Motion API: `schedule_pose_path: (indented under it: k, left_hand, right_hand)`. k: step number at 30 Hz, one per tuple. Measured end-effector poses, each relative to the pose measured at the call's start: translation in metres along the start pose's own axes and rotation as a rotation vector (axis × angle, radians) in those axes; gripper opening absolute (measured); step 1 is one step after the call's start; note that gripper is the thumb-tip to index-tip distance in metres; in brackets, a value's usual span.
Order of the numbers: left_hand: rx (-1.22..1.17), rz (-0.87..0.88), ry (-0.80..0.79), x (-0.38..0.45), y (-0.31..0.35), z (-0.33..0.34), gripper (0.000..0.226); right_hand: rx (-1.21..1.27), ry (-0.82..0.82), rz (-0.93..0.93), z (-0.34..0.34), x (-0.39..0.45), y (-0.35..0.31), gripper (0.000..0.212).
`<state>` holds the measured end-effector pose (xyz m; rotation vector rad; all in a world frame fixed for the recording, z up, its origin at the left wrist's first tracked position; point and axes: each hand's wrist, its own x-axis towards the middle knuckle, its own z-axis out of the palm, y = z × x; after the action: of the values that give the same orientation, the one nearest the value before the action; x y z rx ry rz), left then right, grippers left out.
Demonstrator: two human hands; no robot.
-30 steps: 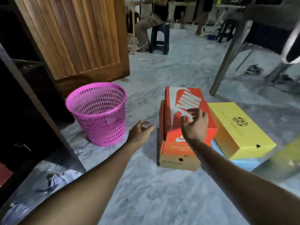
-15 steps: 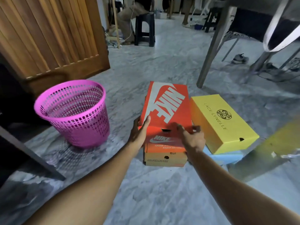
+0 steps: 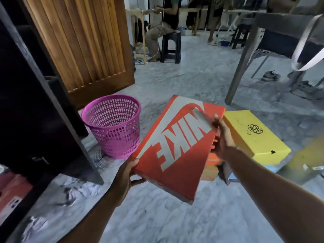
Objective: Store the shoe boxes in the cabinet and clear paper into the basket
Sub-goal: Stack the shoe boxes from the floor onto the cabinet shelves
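Note:
An orange Nike shoe box (image 3: 177,148) is lifted off the floor and tilted, held between both hands. My left hand (image 3: 128,174) grips its near left corner; my right hand (image 3: 223,139) grips its far right side. Under it on the floor lies another orange box (image 3: 211,168). A yellow shoe box (image 3: 254,135) rests on a pale blue box (image 3: 233,178) to the right. The pink mesh basket (image 3: 114,125) stands on the floor to the left. The dark cabinet (image 3: 35,111) is at the left with its door open. Crumpled paper (image 3: 78,190) lies on the floor near the cabinet.
A wooden door (image 3: 84,46) stands behind the basket. A grey table leg (image 3: 240,71) rises at the right behind the boxes. A person sits on a black stool (image 3: 171,46) in the background. An orange box (image 3: 10,195) shows low inside the cabinet.
Both hands closed on the top Nike box and lifted it off the lower orange box, tilting it and swinging it left toward me. The camera view shifted left.

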<state>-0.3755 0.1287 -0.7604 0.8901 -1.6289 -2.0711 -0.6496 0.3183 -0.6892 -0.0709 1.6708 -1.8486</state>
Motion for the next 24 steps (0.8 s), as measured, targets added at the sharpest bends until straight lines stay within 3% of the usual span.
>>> schedule_pose_path:
  k: [4,7,10,12,14,16,20,22,24]
  left_hand:
    - [0.065,-0.017,-0.107,-0.034,0.011,-0.05,0.056]
    - [0.07,0.002,-0.043,-0.037,0.034,-0.069,0.061]
    - [0.004,0.064,0.029,-0.044,0.066,-0.078,0.093]
    - [-0.021,0.099,0.059,-0.047,0.083,-0.082,0.108]
    - [-0.069,0.16,0.066,-0.056,0.094,-0.096,0.103]
    - [-0.114,0.228,0.076,-0.074,0.107,-0.106,0.09]
    - [-0.12,0.29,0.127,-0.118,0.125,-0.143,0.041]
    - [-0.135,0.322,0.184,-0.145,0.131,-0.17,0.038]
    - [-0.157,0.356,0.272,-0.165,0.137,-0.2,0.044]
  right_hand:
    - [0.0,-0.101,-0.043,0.034,-0.025,-0.002,0.044]
    - [-0.012,-0.175,-0.094,0.054,-0.036,0.004,0.059]
    - [0.006,-0.383,-0.11,0.08,-0.058,0.008,0.041]
    - [-0.045,-0.505,-0.12,0.097,-0.073,0.006,0.061]
    - [-0.103,-0.654,-0.128,0.124,-0.092,0.004,0.076]
    - [-0.162,-0.706,-0.133,0.149,-0.103,0.002,0.074]
    - [-0.172,-0.796,-0.153,0.207,-0.121,0.003,0.063]
    - [-0.196,-0.891,-0.158,0.235,-0.125,0.004,0.056]
    - [-0.288,-0.934,-0.114,0.259,-0.128,0.007,0.074]
